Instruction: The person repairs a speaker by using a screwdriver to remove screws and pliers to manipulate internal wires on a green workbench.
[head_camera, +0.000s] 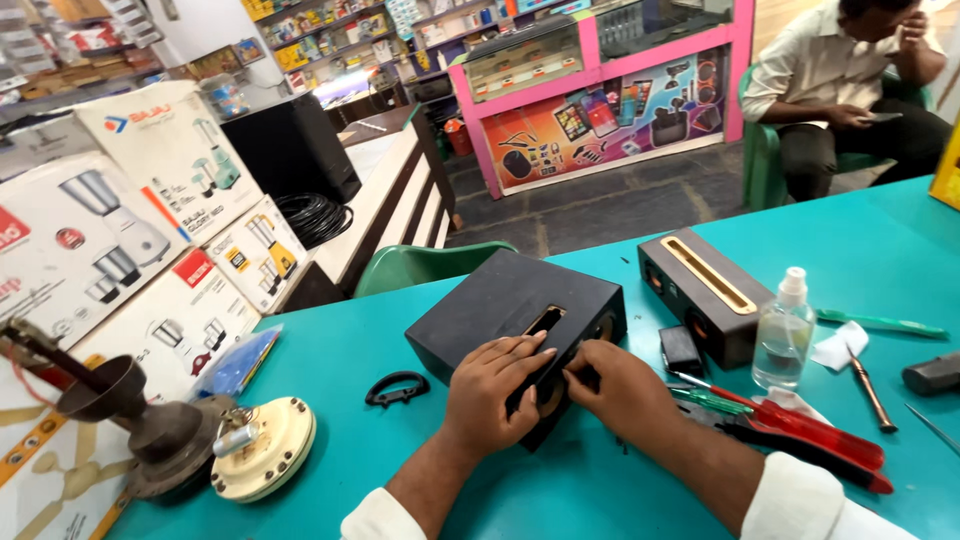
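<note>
Both hands' fingers, left hand (492, 390) and right hand (618, 388), grasping black speaker box (500, 305); white appliance cartons (120, 215) (stacked left).

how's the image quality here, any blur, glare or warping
Head view: even, bright indoor light with soft shadows under the left hand and right hand on the black speaker box; faint sheen on the teal table and clear bottle; wide-angle lens bends the table edge and the cartons at left; the far shelves look softer, their details hard to make out.

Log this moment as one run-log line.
left hand: on black speaker box | right hand: at box front | nearby: red-handled pliers, clear bottle
</note>
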